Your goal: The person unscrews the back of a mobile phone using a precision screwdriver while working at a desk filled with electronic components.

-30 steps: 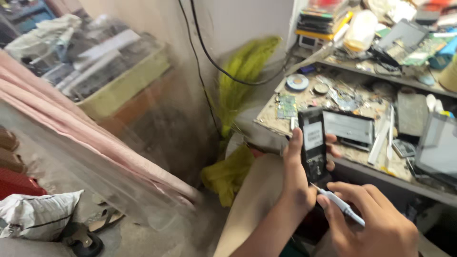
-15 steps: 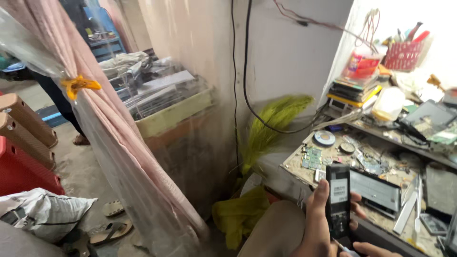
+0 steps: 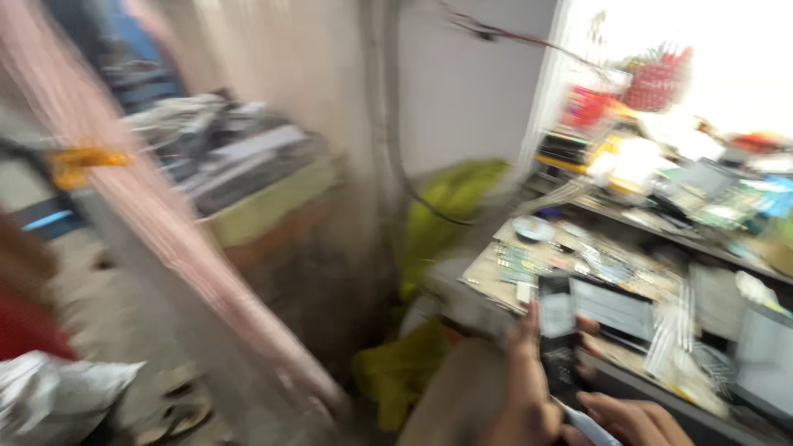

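The bench point(image 3: 496, 285) runs cluttered along the right, with a blurred pink curtain point(image 3: 165, 223) at left. Above its near edge stands the phone point(image 3: 560, 339), long axis upright — the left hand point(image 3: 524, 388) is clamped around it. The right hand point(image 3: 632, 421), just below, pinches a thin tool point(image 3: 588, 425) — its tip points up-left toward the phone's lower end.

A pink curtain point(image 3: 178, 248) hangs at the left, tied with a yellow band point(image 3: 87, 157), and a blurred stack of flat devices point(image 3: 223, 161) fills a green-edged box behind it. Yellow-green cloth point(image 3: 450, 206) droops beside the far wall. At the right, a cluttered workbench point(image 3: 652, 285) carries circuit boards point(image 3: 520, 264), with a red basket point(image 3: 657, 83) above.
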